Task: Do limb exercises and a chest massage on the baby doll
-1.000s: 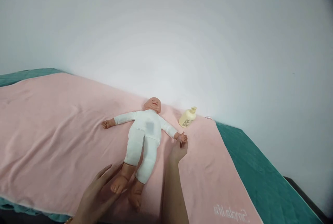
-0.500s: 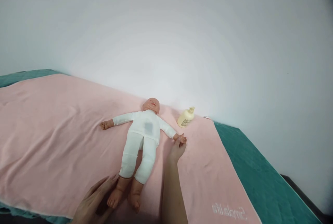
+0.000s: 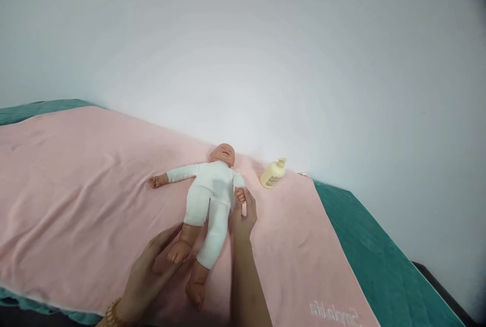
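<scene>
A baby doll [image 3: 218, 182] in a white fabric body lies face up on a pink towel [image 3: 114, 180]. My left hand [image 3: 154, 261] is closed around the doll's leg on the left, with that foot [image 3: 179, 252] showing between thumb and fingers and the leg bent up. My right hand [image 3: 245, 215] holds the doll's hand [image 3: 240, 194] on the right side, folded in close to the body. The doll's other arm [image 3: 170, 177] stretches out to the left, and its other leg [image 3: 211, 241] lies straight. My fingers under the leg are partly hidden.
A pale yellow pump bottle [image 3: 272, 173] stands tilted in view on the towel, right of the doll's head. Green quilted cloth [image 3: 364, 236] shows beyond the towel on the right. A white wall [image 3: 243, 64] rises behind the bed.
My right hand has brought the doll's hand from stretched out to close beside the body. My left hand has raised the leg on the left, which now bends toward the body.
</scene>
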Demonstrator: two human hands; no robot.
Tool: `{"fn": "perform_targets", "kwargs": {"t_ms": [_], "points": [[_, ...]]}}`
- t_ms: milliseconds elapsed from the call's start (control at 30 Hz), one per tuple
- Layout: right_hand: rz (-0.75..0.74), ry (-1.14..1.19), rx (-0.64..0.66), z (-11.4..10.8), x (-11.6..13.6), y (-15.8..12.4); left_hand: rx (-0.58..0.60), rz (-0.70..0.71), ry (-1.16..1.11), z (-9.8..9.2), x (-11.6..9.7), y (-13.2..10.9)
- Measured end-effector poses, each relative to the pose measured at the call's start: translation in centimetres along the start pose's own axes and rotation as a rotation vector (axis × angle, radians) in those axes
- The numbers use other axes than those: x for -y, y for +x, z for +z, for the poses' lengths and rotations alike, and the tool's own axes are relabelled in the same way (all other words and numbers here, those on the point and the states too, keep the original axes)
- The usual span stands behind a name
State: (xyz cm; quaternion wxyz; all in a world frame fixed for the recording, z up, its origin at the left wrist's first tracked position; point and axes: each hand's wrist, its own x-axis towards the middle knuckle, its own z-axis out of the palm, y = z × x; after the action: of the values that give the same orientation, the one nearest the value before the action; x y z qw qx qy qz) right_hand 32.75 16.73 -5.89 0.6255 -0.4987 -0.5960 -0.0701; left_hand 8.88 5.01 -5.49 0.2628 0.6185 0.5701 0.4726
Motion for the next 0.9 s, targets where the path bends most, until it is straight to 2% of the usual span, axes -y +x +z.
{"fn": "perform_targets", "kwargs": {"t_ms": [100, 200, 333, 500, 667, 767, 900], "points": [[-0.174, 0.003, 0.102, 0.1, 0.3, 0.3, -0.003, -0.064, -0.058, 0.3, -1.5, 2.3], [-0.298, -0.004, 0.185, 0.1, 0.5, 0.7, 0.028, -0.031, -0.144, 0.7, -2.4, 4.4], [-0.307, -0.004, 0.231, 0.0, 0.7, 0.9, 0.038, 0.013, -0.217, 1.0, -3.2, 6.1], [-0.093, 0.038, 0.179, 0.0, 0.5, 0.4, 0.044, 0.006, -0.218, 0.5, -3.7, 5.7], [0.236, 0.068, -0.012, -0.3, 0.7, 0.5, 0.042, 0.045, -0.144, -1.1, -3.0, 3.4], [0.36, 0.09, -0.109, -0.6, 0.7, 0.9, 0.041, 0.073, -0.066, -2.1, -2.1, 1.8], [0.428, 0.101, -0.197, -0.9, -0.1, 1.4, 0.037, 0.119, 0.062, -2.4, 0.4, -0.7]]}}
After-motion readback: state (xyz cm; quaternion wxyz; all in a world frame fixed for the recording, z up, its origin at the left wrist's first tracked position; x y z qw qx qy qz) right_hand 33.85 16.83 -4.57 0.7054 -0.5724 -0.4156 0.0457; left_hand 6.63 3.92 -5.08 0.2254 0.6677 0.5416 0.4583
